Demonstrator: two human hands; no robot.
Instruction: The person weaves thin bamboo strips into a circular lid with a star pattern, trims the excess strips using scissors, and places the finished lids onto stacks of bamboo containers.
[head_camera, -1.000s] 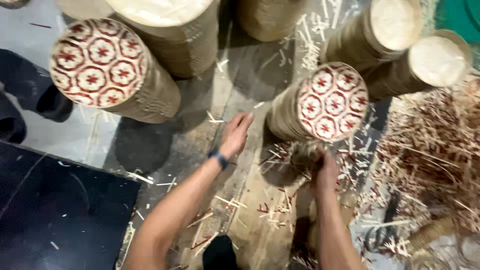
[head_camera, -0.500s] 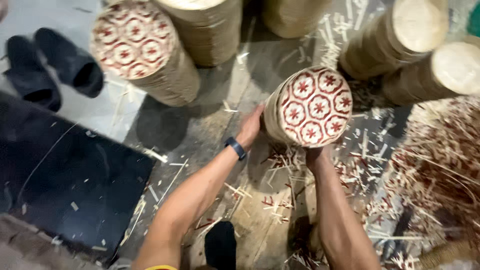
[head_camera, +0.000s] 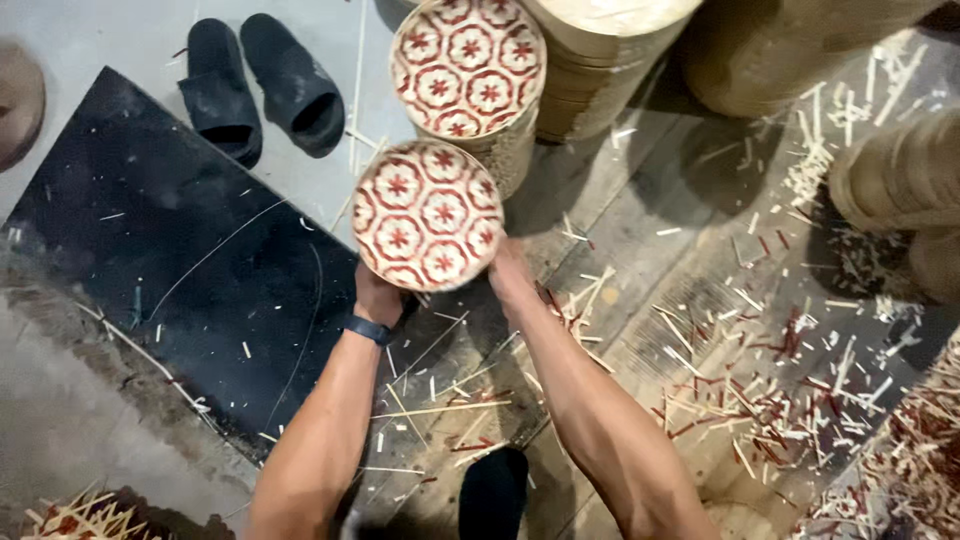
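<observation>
Both hands: I grip one stack of round woven trays (head_camera: 428, 215) from its two sides, near the middle of the view.
Left hand (head_camera: 378, 296): it sits at the stack's 7 o'clock edge, fingers curled up behind the rim and pressed to the side; a dark band (head_camera: 367, 329) circles that wrist.
Right hand (head_camera: 510, 272): it sits at the stack's 4 o'clock edge, palm flat against the side, fingers hidden behind the trays, so I cannot tell how far they wrap.
Held stack: its top face shows a cream ground with red star-and-hexagon weave, tipped toward me.
Second patterned stack (head_camera: 468, 68): same weave, at 1 o'clock from the held one, just beside it; whether the two touch I cannot tell.
Plain stacks (head_camera: 600, 60): pale woven trays at 12 to 2 o'clock of the view, more at 3 o'clock (head_camera: 905, 180).
Black mat (head_camera: 170, 260): it lies at 9 o'clock from my hands, dusted with pale slivers.
Black slippers (head_camera: 260, 85): a pair at 11 o'clock, on the grey floor beyond the mat.
Floor planks (head_camera: 700, 300): strewn with cream and red splints (head_camera: 780, 400), thickest at 4 o'clock.
Black toe (head_camera: 492, 490): at 6 o'clock between my forearms.
</observation>
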